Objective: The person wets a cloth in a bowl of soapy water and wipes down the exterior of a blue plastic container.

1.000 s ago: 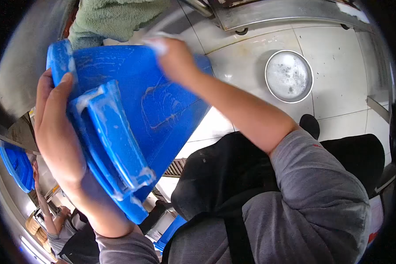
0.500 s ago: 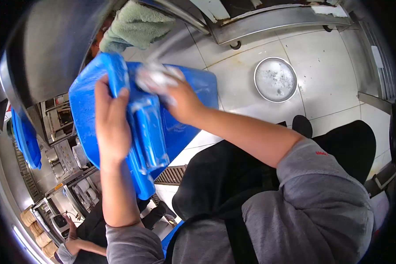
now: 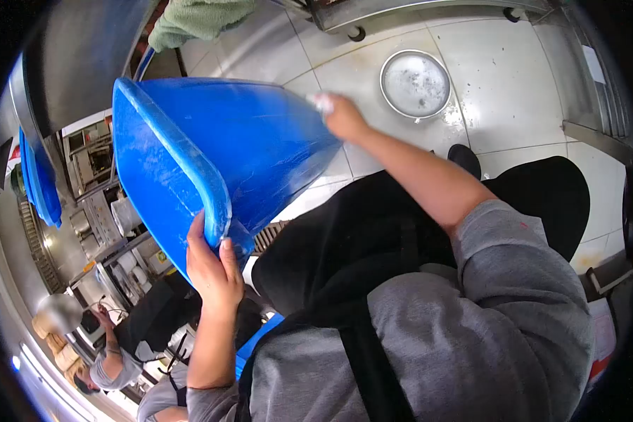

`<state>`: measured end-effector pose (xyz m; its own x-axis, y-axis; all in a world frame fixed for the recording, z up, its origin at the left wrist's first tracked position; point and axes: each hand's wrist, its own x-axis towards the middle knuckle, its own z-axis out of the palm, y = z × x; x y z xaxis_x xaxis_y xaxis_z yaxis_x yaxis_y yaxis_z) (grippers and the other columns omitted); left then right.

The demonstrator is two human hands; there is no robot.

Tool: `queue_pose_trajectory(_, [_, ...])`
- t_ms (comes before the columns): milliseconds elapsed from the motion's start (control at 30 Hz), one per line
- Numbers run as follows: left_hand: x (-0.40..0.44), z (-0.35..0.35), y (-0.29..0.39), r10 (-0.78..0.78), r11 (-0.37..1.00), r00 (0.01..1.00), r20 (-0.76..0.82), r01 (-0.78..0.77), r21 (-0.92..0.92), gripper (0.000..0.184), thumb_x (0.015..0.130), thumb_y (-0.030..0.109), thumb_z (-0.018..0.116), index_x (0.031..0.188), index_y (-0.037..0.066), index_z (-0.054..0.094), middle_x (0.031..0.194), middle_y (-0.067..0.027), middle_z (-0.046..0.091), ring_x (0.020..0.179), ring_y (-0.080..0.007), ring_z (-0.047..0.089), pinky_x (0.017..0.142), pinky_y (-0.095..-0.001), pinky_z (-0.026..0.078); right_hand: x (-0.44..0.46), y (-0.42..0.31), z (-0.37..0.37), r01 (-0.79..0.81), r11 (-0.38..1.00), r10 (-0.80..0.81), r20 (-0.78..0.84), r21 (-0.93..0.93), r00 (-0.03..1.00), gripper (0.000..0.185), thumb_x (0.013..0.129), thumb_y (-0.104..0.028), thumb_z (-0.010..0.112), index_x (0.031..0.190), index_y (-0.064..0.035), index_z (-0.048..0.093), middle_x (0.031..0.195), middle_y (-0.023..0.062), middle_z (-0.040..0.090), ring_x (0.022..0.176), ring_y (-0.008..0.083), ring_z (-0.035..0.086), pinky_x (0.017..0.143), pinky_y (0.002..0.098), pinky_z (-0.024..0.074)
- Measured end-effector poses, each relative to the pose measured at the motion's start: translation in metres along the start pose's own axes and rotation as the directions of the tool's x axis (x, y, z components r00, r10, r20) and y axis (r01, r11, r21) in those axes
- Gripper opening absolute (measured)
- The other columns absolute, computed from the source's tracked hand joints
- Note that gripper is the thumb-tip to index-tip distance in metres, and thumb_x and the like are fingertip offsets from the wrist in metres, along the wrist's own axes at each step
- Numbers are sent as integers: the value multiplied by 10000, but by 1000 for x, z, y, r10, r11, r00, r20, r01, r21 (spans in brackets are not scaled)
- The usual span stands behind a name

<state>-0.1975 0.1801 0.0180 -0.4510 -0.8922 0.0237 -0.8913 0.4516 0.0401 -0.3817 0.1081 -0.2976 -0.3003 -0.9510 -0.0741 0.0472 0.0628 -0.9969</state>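
Observation:
A large blue bin (image 3: 260, 133) lies tilted in front of me, its open mouth to the left and wet streaks along its side. My left hand (image 3: 214, 271) grips the lower corner of its rim, thumb outside and fingers at the inner edge. At the bin's far right end, my right hand (image 3: 341, 118) is closed on a white cloth (image 3: 321, 103), which touches or nearly touches the bin's surface. On the floor to the right stands a round metal basin (image 3: 415, 83) of foamy water.
A green towel (image 3: 200, 20) hangs at the top left. A wheeled steel frame (image 3: 429, 13) stands at the top. Blue lids or bins (image 3: 41, 179) are at the far left. Co-workers (image 3: 116, 362) are at the lower left, beside kitchen equipment.
The bin has been turned, so its handle side no longer faces me and its mouth shows. My left hand has moved down the rim; my right hand with the cloth has moved right.

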Motion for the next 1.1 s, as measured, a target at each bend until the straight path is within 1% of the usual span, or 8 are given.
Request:
queue_pose_trajectory(133, [-30, 11, -34, 118, 974, 984, -132, -89, 209, 462, 909, 379, 478, 1069, -49, 545, 888, -212, 595, 751, -372, 562, 674, -417, 443, 57, 40, -52, -164, 973, 154, -69, -164, 986, 248, 777, -109, 532, 985, -38, 647, 902, 200, 657, 849, 361, 631, 759, 412, 497])
queue_pose_trajectory(233, [-35, 10, -49, 142, 979, 975, -171, -113, 169, 460, 908, 391, 470, 1009, -47, 567, 842, -198, 584, 688, -357, 532, 620, -417, 419, 66, 53, -113, -31, 573, 327, 193, -819, 925, 268, 800, -208, 535, 942, -24, 667, 968, 214, 648, 882, 356, 636, 771, 436, 499])
queue_pose_trajectory(300, [-37, 11, -61, 157, 977, 971, -179, -126, 173, 419, 901, 345, 480, 1002, -53, 562, 824, -194, 577, 677, -359, 527, 610, -423, 413, 48, 47, -138, -286, 469, 450, -53, -835, 891, 276, 832, -192, 498, 994, -48, 668, 1072, 164, 644, 983, 349, 616, 829, 456, 494])
queue_pose_trajectory(467, [-38, 11, -92, 298, 947, 935, -191, -263, 186, 334, 887, 263, 467, 953, -50, 560, 779, -186, 554, 647, -352, 507, 585, -421, 393, 19, 87, -162, -127, 245, 309, -47, -961, 950, 291, 844, -128, 449, 1045, -75, 652, 1190, 130, 592, 1024, 349, 598, 852, 459, 480])
queue_pose_trajectory(700, [-42, 7, -108, 284, 954, 942, -179, -258, 155, 514, 920, 426, 360, 944, -50, 552, 781, -184, 548, 665, -322, 520, 607, -404, 406, 18, 108, -157, -401, 523, 381, -214, -752, 899, 377, 849, -126, 391, 1185, -79, 554, 1248, 146, 545, 1106, 377, 542, 932, 456, 438])
queue_pose_trajectory(800, [-31, 4, -101, 83, 936, 980, -181, -139, -323, 618, 940, 528, 299, 1003, -36, 542, 883, -114, 577, 820, -202, 547, 754, -330, 423, 24, 118, -157, -345, 451, 391, -165, -823, 905, 368, 830, -134, 415, 1157, -84, 577, 1198, 174, 570, 1069, 385, 560, 910, 445, 449])
queue_pose_trajectory(1033, [84, -9, -54, -407, 694, 913, 25, 327, -642, 560, 961, 483, 340, 1286, 40, 451, 1116, -86, 555, 949, -165, 521, 854, -304, 378, 47, 30, -92, -128, 942, 5, -369, -309, 929, 313, 819, -137, 501, 1106, -110, 622, 923, 177, 666, 841, 326, 638, 755, 389, 500])
queue_pose_trajectory(1100, [111, -5, -56, -430, 549, 892, 139, 380, -744, 574, 959, 495, 342, 1294, 41, 444, 1141, -84, 551, 971, -172, 523, 858, -317, 379, 42, -33, -50, -271, 943, 290, -80, 192, 954, 343, 821, -79, 470, 1131, -118, 612, 799, 106, 660, 721, 205, 623, 687, 316, 502])
